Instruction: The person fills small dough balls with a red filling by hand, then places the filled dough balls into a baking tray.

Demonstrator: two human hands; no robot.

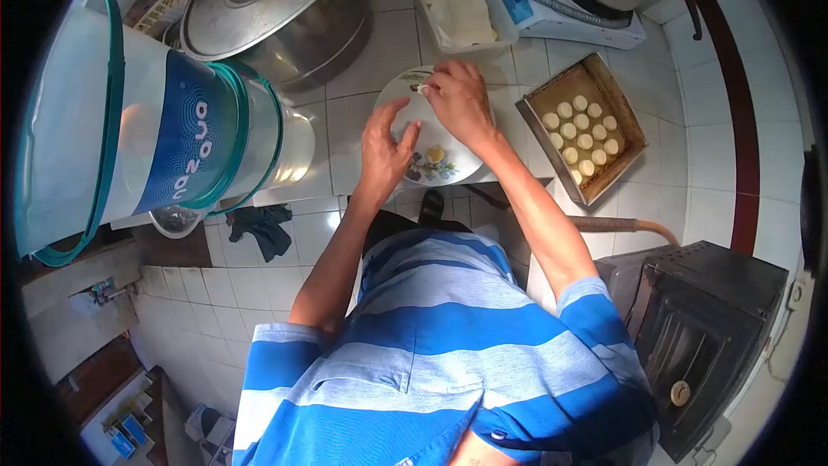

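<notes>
A round plate with a floral print [444, 174] lies on the tiled counter in front of me. Over its left side my left hand [384, 145] is raised, thumb and fingers apart, holding nothing that I can see. My right hand [460, 105] is above the plate's upper right part. Its fingertips are pinched on a small whitish piece [423, 89], too small to name surely. To the right stands a square metal baking tin [627, 158], with rows of several pale round dough pieces [583, 122] inside.
A clear plastic box [509, 33] lined with white paper stands behind the plate. Left of it are a large lidded pot [323, 34] and a tall plastic container [142, 121]. A white gas stove [561, 22] with a pot is at the back right. A dark oven [703, 336] stands at lower right.
</notes>
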